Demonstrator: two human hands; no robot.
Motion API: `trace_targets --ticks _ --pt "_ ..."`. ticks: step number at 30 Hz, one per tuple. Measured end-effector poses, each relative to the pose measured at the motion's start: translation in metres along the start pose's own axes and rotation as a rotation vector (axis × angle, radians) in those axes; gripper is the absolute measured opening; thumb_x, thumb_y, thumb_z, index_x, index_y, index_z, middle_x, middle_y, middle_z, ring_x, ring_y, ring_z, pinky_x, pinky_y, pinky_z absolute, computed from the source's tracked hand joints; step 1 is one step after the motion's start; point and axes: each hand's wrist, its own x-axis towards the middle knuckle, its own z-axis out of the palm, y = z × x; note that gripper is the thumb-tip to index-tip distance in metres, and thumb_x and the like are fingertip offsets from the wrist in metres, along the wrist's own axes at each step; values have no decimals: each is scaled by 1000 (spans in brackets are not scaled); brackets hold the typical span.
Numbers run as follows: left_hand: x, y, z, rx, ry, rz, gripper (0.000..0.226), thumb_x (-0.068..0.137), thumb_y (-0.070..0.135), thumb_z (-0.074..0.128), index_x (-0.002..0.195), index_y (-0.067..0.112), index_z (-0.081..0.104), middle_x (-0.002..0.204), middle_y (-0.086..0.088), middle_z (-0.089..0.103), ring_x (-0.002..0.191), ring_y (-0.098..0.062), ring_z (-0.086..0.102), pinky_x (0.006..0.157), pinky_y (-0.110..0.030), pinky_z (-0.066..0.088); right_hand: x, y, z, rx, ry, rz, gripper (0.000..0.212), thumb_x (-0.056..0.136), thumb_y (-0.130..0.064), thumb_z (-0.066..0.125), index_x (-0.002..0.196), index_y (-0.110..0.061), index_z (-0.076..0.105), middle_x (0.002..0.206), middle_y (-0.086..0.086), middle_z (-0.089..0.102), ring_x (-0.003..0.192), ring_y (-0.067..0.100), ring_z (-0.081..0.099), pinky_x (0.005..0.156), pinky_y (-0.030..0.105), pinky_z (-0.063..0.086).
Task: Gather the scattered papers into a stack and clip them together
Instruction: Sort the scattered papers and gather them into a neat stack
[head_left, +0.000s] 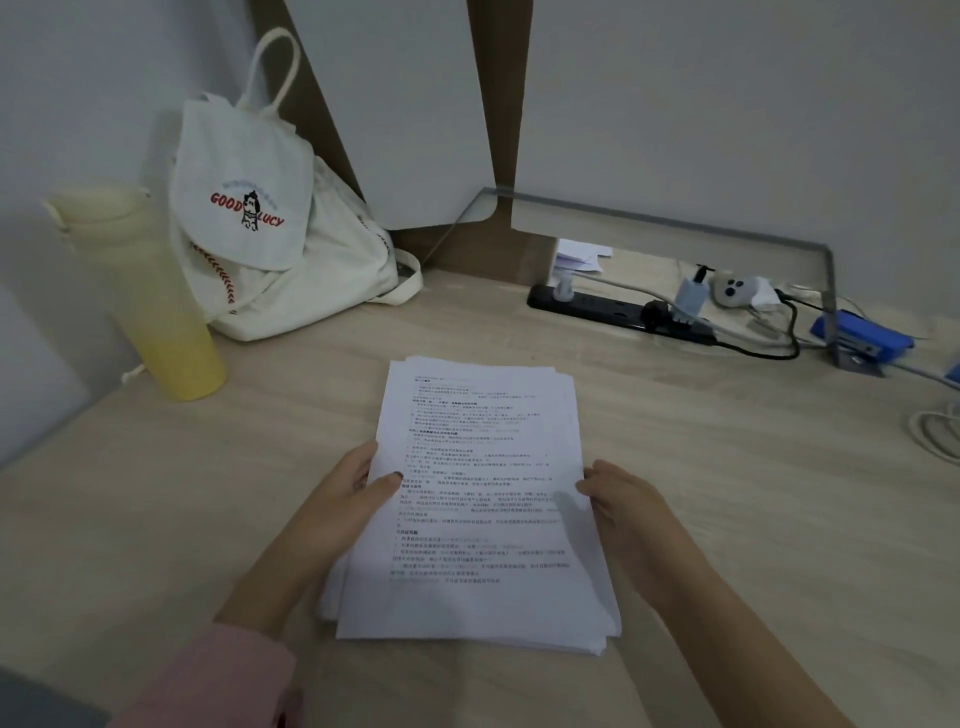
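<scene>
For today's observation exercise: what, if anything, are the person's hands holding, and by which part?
Both hands hold the stack of papers by its long side edges: left hand on the left edge, right hand on the right.

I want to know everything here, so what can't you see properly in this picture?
Head view only:
- Small black print on the white paper stack: too blurred to read.
- Sheets beneath the top page: covered by it.
- Left hand and right hand: fingers under the stack are hidden.
- Blue stapler-like object: partly behind a clear shelf edge.
- No clip is visible.
</scene>
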Motion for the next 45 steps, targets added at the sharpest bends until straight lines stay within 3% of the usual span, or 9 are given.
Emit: trace_targets --ticks 4,7,13,16,21,26,30,38,45 --pt "-2 -2 4 -27 16 20 25 93 3 45 110 18 55 95 14 61 69 11 63 57 -2 46 5 -9 -15 50 37 129 31 81 1 48 55 -11 34 57 6 31 51 17 29 51 29 26" --pt "-4 -5 7 -43 17 -15 27 93 7 47 118 12 57 102 7 65 79 5 63 61 -7 47 1 -9 -20 -129 -6 84 17 86 -7 50 83 2 64 79 13 66 67 28 62 61 33 48" --pt "-8 -11 21 -65 -60 -74 28 94 10 47 120 14 56 114 -3 66 95 -13 64 74 -21 50 -10 -3 -24 -189 -8 -59 31 89 -5 49 116 -15 56 106 4 68 92 25 67 81 40 55" --pt "-11 -9 30 -67 -63 -48 26 94 12 47 118 16 55 109 -2 66 87 -11 63 71 -21 48 -20 1 -34 -46 -79 -67 33 89 -1 48 114 -20 57 100 1 72 87 24 70 67 34 57" --pt "-5 15 43 -91 9 8 69 80 37 67 138 13 39 135 -4 50 118 -18 53 103 -38 43 -38 -14 -52 104 -138 -231 38 88 -4 52 122 -20 55 108 11 71 91 33 70 65 39 58" --pt "-6 72 60 -250 -65 265 27 85 22 61 112 22 62 104 5 73 93 -12 70 78 -26 57 -56 -54 -68 102 -72 -478 37 81 -14 57 115 -29 58 106 0 73 92 21 71 69 32 59" --pt "-13 97 71 -268 -5 534 28 86 7 58 109 22 58 98 13 70 87 1 68 66 -12 51 -59 -70 -84 61 5 -569 36 79 -19 58 114 -27 60 107 -8 72 96 11 68 77 29 58" --pt "-20 74 100 -295 -16 601 32 76 18 59 108 26 58 101 13 71 96 -9 68 75 -24 55 -54 -52 -79 137 93 -589 30 84 -16 56 112 -25 61 104 -15 72 96 3 66 68 14 54" --pt "-23 80 98 -285 19 726 38 70 26 63 106 30 54 98 24 68 95 1 64 75 -14 51 -61 -59 -86 107 143 -664 35 87 -6 48 119 -18 59 116 0 67 110 19 60 88 34 46"
